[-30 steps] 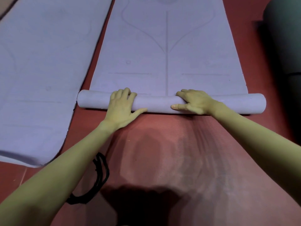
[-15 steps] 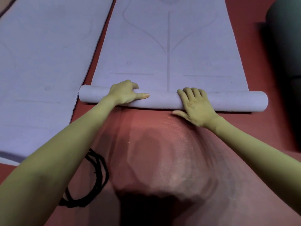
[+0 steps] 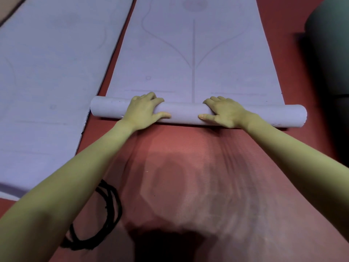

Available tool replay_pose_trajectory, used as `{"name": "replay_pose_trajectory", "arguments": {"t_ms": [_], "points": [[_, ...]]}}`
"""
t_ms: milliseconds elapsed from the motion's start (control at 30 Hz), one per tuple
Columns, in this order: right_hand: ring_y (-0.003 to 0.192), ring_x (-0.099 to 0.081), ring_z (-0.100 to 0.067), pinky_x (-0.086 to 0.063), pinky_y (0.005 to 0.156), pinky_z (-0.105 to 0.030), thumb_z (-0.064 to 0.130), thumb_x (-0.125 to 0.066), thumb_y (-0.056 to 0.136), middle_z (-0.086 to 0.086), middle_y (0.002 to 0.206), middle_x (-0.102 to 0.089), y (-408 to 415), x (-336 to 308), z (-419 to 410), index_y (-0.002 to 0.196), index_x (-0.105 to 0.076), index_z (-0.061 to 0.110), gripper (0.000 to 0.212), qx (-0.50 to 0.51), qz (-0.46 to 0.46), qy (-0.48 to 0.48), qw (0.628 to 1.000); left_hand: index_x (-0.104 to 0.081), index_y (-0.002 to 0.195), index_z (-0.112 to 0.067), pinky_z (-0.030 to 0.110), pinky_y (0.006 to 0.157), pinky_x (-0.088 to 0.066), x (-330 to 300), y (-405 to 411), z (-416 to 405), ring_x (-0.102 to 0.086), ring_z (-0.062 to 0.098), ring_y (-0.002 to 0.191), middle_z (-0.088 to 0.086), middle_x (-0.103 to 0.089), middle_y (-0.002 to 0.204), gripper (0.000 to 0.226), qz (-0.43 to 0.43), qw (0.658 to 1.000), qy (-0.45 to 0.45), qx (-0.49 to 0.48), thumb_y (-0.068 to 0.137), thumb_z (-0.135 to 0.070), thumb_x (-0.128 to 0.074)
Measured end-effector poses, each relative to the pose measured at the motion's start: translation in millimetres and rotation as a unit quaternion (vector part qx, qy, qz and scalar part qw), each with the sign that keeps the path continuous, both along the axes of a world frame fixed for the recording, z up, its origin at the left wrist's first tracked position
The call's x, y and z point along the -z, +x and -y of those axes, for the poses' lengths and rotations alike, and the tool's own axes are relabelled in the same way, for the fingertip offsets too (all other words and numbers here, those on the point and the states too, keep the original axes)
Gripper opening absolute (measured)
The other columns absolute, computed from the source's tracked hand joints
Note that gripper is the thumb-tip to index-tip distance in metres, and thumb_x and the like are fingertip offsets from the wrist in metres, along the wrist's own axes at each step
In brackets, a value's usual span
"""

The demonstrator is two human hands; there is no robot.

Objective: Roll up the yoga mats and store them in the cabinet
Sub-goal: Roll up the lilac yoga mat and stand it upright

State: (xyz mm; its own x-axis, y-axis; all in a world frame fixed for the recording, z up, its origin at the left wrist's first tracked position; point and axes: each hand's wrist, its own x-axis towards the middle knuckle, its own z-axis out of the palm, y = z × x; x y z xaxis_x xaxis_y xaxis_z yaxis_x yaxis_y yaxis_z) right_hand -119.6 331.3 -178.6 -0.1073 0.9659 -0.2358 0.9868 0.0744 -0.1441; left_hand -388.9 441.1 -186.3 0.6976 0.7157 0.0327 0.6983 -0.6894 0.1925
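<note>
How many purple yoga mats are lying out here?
2. One mat, partly rolled, lies under both hands, left hand and right hand; another lies flat to its left. More may lie outside the frame.

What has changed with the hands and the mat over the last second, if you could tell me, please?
The hands took turns regripping as the roll was worked forward. Half a second ago the right hand lay low on the near side; now it is back on top, like the left hand. Both grip the roll with curled fingers. The flat mat on the left, the black cord and the dark roll stayed put.
</note>
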Motion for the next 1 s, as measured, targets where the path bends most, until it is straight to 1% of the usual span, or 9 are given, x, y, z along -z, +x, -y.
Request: {"name": "replay_pose_trajectory", "arguments": {"t_ms": [100,167,267,367,500,567,667,833,1000], "points": [[0.103,-0.052,-0.036,-0.039,0.087,-0.045,0.071,-0.016,0.088,-0.017,0.113,-0.055,0.7,8.0,7.5,0.139,-0.048,0.014,0.083,0.001,0.04,0.1,0.994,-0.061,0.123,-0.021,0.042,0.095,-0.039,-8.4,9.8,-10.2,-0.054,0.028,0.112,0.007,-0.058,0.116,0.07,-0.03,0.998,-0.054,-0.027,0.078,-0.073,-0.049],[0.093,-0.055,-0.038,-0.042,0.082,-0.047,0.068,-0.02,0.091,-0.021,0.108,-0.057,3.9,17.5,19.7,0.139,-0.049,0.014,0.078,-0.006,0.093,0.173,0.98,-0.061,0.123,-0.022,0.041,0.096,-0.04,-9.3,16.4,-19.3,-0.053,0.029,0.116,0.007,-0.058,0.12,0.059,-0.033,0.996,-0.074,-0.035,0.083,-0.064,-0.055],[0.101,-0.051,-0.039,-0.034,0.094,-0.055,0.07,-0.034,0.085,-0.023,0.116,-0.052,12.1,29.7,37.7,0.145,-0.04,0.018,0.08,0.05,0.151,0.19,0.969,-0.063,0.121,-0.023,0.039,0.095,-0.042,-13.5,25.4,-33.4,-0.052,0.026,0.119,0.003,-0.061,0.126,0.057,-0.051,0.991,-0.111,-0.05,0.082,-0.064,-0.059],[0.1,-0.051,-0.04,-0.035,0.093,-0.056,0.079,-0.031,0.079,-0.021,0.116,-0.054,17.9,28.1,32.6,0.14,-0.043,0.019,0.086,0.065,0.152,0.172,0.971,-0.064,0.121,-0.024,0.037,0.098,-0.043,-14.6,28.8,-37.4,-0.054,0.023,0.12,0.0,-0.062,0.127,0.057,-0.029,0.986,-0.138,-0.088,0.078,-0.061,-0.066],[0.096,-0.055,-0.038,-0.037,0.087,-0.049,0.092,-0.022,0.062,-0.015,0.114,-0.057,29.5,11.0,7.7,0.135,-0.047,0.025,0.102,0.076,0.101,0.1,0.987,-0.065,0.116,-0.017,0.04,0.089,-0.046,-6.9,23.8,-23.7,-0.06,0.029,0.107,0.007,-0.065,0.114,0.058,0.053,0.997,-0.002,-0.052,0.085,-0.063,-0.052],[0.098,-0.055,-0.037,-0.038,0.087,-0.048,0.094,-0.022,0.056,-0.013,0.115,-0.056,35.5,8.5,2.2,0.138,-0.044,0.028,0.107,0.067,0.102,0.085,0.989,-0.062,0.123,-0.014,0.043,0.088,-0.046,-3.2,16.6,-19.2,-0.061,0.032,0.106,0.01,-0.065,0.117,0.08,-0.001,0.999,0.051,-0.007,0.08,-0.074,-0.032],[0.103,-0.055,-0.038,-0.038,0.09,-0.048,0.091,-0.033,0.065,-0.013,0.118,-0.056,36.8,3.7,-2.3,0.142,-0.039,0.031,0.097,0.068,0.096,0.065,0.991,-0.051,0.135,-0.013,0.045,0.091,-0.042,-4.4,11.1,-22.4,-0.058,0.033,0.109,0.013,-0.06,0.124,0.102,-0.084,0.993,0.071,0.033,0.068,-0.085,-0.026],[0.109,-0.053,-0.038,-0.035,0.094,-0.047,0.075,-0.05,0.078,-0.014,0.121,-0.057,40.1,-15.2,-8.3,0.143,-0.036,0.032,0.079,0.054,0.064,0.039,0.996,-0.046,0.131,-0.004,0.049,0.086,-0.045,-21.6,18.1,-26.5,-0.056,0.041,0.099,0.023,-0.058,0.112,0.092,-0.119,0.988,0.081,0.058,0.078,-0.077,-0.027],[0.094,-0.056,-0.037,-0.038,0.084,-0.044,0.087,-0.028,0.069,-0.011,0.108,-0.061,31.1,-28.2,36.7,0.139,-0.042,0.03,0.091,0.05,0.06,0.081,0.994,-0.054,0.117,-0.002,0.048,0.073,-0.047,-35.9,3.5,11.7,-0.057,0.039,0.084,0.023,-0.06,0.095,0.086,-0.066,0.985,0.134,0.091,0.08,-0.074,-0.027]]}}
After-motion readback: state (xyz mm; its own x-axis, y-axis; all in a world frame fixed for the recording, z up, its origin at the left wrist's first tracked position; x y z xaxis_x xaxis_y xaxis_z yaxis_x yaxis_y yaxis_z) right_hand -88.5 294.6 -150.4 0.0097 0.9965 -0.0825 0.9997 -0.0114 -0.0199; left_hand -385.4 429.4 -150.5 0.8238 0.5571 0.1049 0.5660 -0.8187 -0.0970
